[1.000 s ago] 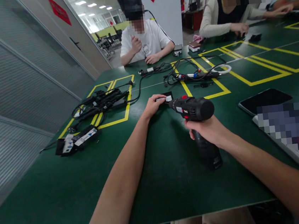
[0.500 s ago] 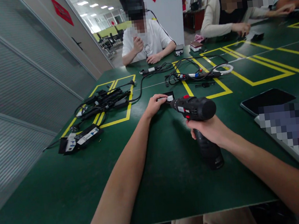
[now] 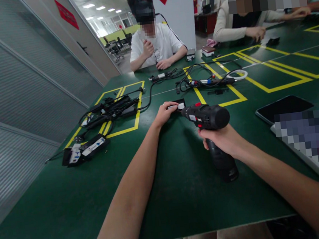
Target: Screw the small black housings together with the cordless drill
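My right hand (image 3: 223, 140) grips the handle of a black cordless drill (image 3: 209, 117) with red buttons, its nose pointing left and away from me. The drill tip meets a small black part with a white label (image 3: 178, 104) lying flat on the green table (image 3: 71, 204). My left hand (image 3: 164, 113) is closed on the near left edge of that part and holds it down on the table.
A pile of black adapters and cables (image 3: 109, 107) lies on yellow floor-tape squares at the left; an opened black device (image 3: 84, 149) sits nearer. More cables and a white ring (image 3: 240, 74) lie ahead. A dark phone (image 3: 282, 106) rests at the right. Two people sit across the table.
Nothing has visibly changed with the hands, drill or part; only the camera view has shifted slightly.
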Demonstrator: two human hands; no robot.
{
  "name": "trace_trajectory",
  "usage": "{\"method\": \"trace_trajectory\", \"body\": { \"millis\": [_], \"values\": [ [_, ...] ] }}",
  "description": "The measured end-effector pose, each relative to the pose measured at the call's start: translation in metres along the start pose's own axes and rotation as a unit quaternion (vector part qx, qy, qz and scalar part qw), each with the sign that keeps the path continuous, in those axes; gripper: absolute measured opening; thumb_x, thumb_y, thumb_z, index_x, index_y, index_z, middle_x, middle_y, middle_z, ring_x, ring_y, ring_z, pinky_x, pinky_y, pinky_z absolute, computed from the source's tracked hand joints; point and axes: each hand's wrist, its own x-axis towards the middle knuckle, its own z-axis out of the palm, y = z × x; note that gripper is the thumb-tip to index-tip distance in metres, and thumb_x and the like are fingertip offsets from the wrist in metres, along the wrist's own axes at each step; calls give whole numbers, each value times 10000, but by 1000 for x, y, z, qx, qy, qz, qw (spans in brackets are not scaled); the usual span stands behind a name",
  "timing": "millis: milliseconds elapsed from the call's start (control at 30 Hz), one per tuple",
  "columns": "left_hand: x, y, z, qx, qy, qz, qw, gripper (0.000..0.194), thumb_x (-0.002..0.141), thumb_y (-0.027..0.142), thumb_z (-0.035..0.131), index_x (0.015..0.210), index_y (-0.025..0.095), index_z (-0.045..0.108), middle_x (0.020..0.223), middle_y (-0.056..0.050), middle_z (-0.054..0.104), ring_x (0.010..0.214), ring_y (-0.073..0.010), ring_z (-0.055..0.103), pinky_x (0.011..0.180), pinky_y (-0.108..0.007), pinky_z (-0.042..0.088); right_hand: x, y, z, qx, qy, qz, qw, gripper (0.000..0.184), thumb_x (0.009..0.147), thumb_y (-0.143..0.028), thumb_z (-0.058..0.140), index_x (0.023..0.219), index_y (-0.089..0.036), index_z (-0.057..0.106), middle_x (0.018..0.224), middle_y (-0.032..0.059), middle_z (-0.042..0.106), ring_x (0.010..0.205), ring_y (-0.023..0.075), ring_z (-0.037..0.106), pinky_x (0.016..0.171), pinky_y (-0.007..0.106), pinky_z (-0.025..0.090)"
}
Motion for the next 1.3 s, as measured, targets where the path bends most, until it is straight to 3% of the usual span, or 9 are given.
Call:
{"method": "trace_trajectory", "body": {
  "millis": [633, 1300],
  "values": [
    [3, -5, -1, -4, -6, 14, 1000, 282, 801, 371, 610, 1003, 218, 733, 1091, -47, 696, 1093, -223, 584, 1034, -369, 418, -1, -4, -1, 19, 5, 28, 999, 70, 696, -231, 631, 716, -164, 636, 504, 33, 608, 467, 165, 563, 481, 291, 414],
    [2, -1, 1, -15, 2, 4, 1000, 279, 789, 335, 615, 997, 189, 728, 1069, -64, 691, 1069, -226, 586, 1012, -379, 422, 2, 2, -2, 13, 6, 8, 1000, 76, 686, -215, 628, 737, -161, 637, 519, 36, 622, 460, 172, 580, 466, 281, 416]
  ]
}}
